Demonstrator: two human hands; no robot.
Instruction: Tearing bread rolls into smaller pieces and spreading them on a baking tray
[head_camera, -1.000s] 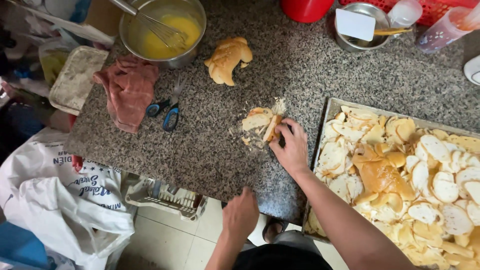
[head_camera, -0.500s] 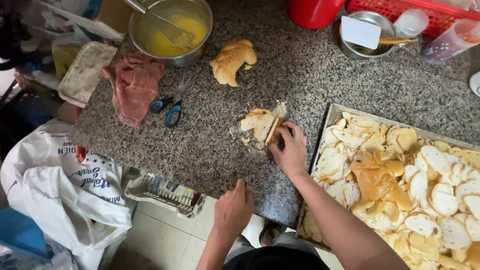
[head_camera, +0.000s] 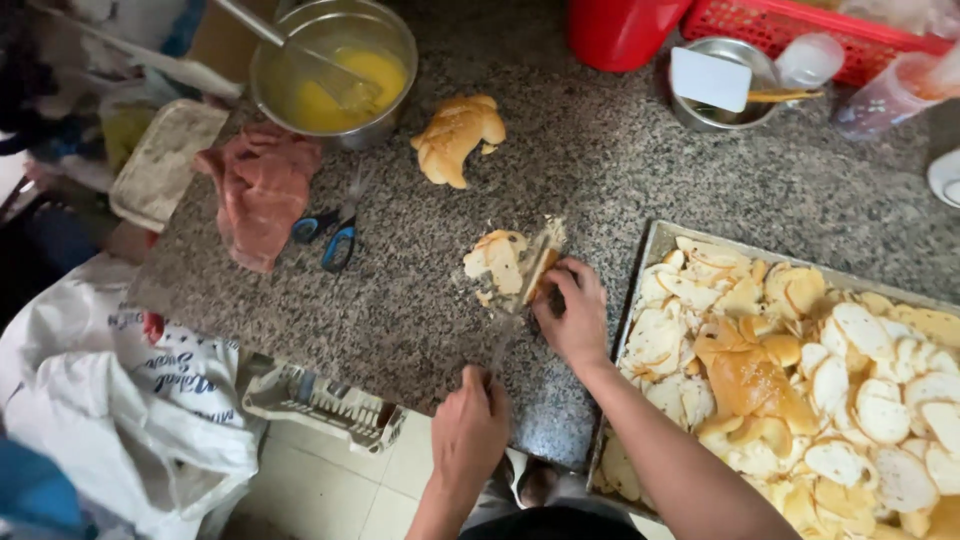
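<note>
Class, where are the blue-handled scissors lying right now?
In the head view, the scissors lie on the granite counter, left of centre, beside the pink cloth and below the steel bowl.

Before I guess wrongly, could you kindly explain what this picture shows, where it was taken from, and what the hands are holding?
It is one view from a camera worn on a person's head, looking down at a speckled granite counter. The right hand steadies a partly sliced bread loaf. The left hand grips what looks like a knife handle at the counter's edge; the blade is hard to see. A metal tray heaped with pale bread slices lies to the right. Beyond are a steel bowl of yellow liquid, a whole bread roll, blue-handled scissors and a pink cloth.
</note>
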